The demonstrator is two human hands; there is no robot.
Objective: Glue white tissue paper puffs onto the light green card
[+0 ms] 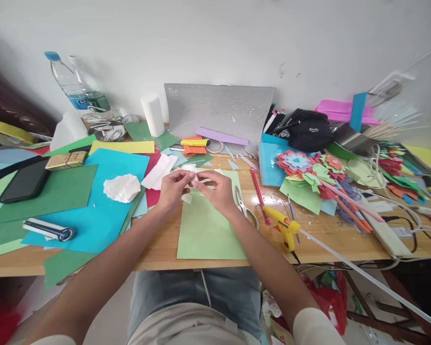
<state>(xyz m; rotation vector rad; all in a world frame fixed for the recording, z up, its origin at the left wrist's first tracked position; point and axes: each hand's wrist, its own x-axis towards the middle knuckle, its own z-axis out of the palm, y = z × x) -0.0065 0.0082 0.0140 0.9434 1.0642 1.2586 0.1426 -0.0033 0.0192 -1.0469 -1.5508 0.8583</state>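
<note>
My left hand (175,189) and my right hand (216,190) meet over the top of a light green paper sheet (211,230). Both are closed, their fingertips pinching a small white piece (194,178) that looks like paper or tissue. Much of that piece is hidden by the fingers. Behind the fingers lies more crumpled white paper. A folded white tissue (160,171) rests left of my left hand, and a crumpled white tissue (122,188) sits farther left on blue paper (82,225). Scissors (241,201) with pale handles lie close to my right forearm.
A yellow glue gun (282,223) with a long white glue stick stands at right, beside a red stick (260,196). Paper flowers (296,160) lie beyond. A stapler (48,229) and a phone (24,181) are at left. A grey cutting mat (219,110) leans on the wall.
</note>
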